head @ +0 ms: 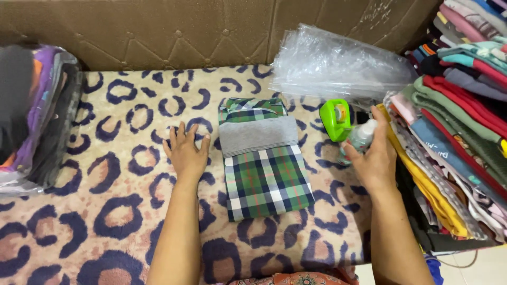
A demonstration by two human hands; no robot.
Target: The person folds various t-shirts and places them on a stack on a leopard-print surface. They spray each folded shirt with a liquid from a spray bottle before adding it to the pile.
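A folded green, white and navy plaid garment [266, 179] with a grey band across it lies on the leopard-print blanket [105, 200]. Just left of the garment, my left hand [185, 150] rests flat on the blanket, fingers spread, holding nothing. To the garment's right, my right hand [374, 155] grips a small clear spray bottle [362, 138] with a white top. A green tape dispenser [336, 119] sits right beside the bottle.
Clear plastic bags [338, 66] are piled at the back right. A tall stack of folded colourful clothes [459, 126] fills the right edge. Bagged clothes [34, 111] are stacked at the left. A brown padded headboard [200, 31] runs along the back.
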